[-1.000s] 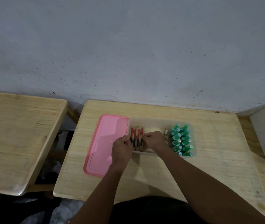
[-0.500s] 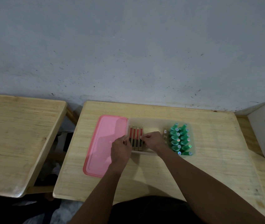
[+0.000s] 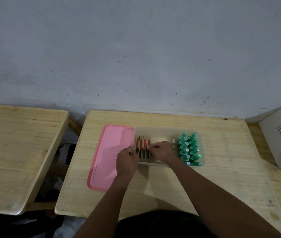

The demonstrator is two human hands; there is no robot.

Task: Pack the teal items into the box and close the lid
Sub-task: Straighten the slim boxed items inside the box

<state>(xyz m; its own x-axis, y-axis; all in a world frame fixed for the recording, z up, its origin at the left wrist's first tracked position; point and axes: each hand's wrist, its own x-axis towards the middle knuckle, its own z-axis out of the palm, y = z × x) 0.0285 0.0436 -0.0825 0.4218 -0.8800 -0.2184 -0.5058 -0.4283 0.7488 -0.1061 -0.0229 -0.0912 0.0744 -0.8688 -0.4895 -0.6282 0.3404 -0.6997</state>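
Observation:
Several teal bottle-shaped items stand packed together in the right end of a translucent box on the wooden table. Several slim tan-and-red boxes stand in a row in its left end. My left hand grips the left side of that row with curled fingers. From the right, my right hand pinches the row's rightmost box. The pink lid lies flat on the table, against the left side of the box.
One more slim tan box stands between my right hand and the teal items. A white carton marked JS006 sits at the table's right edge. A second wooden table stands to the left across a gap.

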